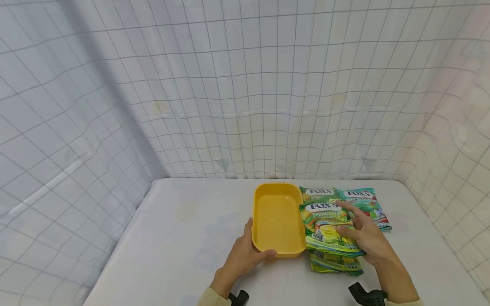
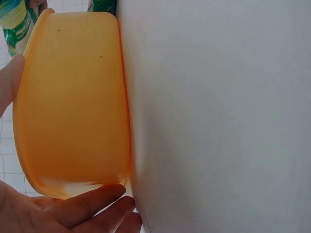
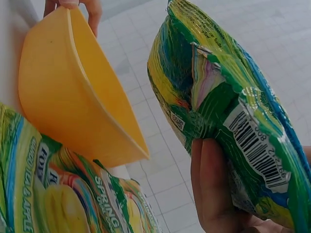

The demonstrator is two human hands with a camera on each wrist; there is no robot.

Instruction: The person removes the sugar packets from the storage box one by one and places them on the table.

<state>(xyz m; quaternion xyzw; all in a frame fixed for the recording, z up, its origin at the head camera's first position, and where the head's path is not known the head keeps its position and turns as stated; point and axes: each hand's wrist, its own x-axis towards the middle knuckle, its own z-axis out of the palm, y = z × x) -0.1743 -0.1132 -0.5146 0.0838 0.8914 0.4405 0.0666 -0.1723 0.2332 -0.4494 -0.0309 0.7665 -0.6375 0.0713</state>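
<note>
green sweet packet (image 1: 330,227) in right grip (image 1: 363,236), beside yellow tray (image 1: 276,219)

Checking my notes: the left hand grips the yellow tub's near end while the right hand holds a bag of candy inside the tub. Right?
Not quite. The right hand holds the candy bag beside the yellow tub, not inside it; the head view shows the tub empty. The left hand does grip its near end.

White table (image 1: 183,238) with rounded far corners, enclosed behind and on both sides by a white curtain (image 1: 245,85) printed with a thin grey grid. A second green candy bag (image 1: 319,193) and a teal candy bag (image 1: 369,206) lie flat near the table's far right corner.
</note>
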